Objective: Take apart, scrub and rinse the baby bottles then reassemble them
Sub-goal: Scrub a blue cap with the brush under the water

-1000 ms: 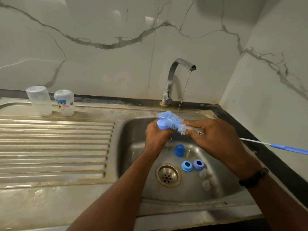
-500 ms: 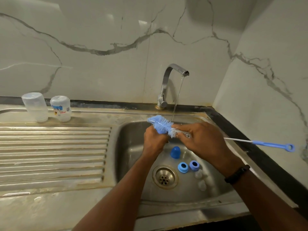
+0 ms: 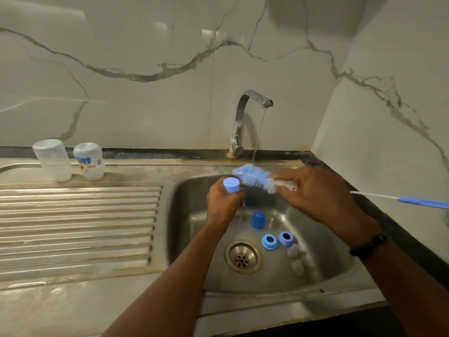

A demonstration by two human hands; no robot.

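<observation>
Change: brush now drawn off cap, bristles just right of it under thin tap stream; 0.5 s ago pressed against it. Cap scrub likely done, rinse next.

Sink, centre frame: dark cap, two rings, clear teats near drain.

Bench, upper left: two bottles inverted.

Left hand gripping cap. Right hand gripping brush.

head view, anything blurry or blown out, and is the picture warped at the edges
Head view: the brush head and both the left hand and right hand are smeared by motion; soft glare patches sit on the marble wall; wide-angle distortion bends the wall corner and the drainboard ridges; the clear teats in the sink are hard to make out.
</observation>
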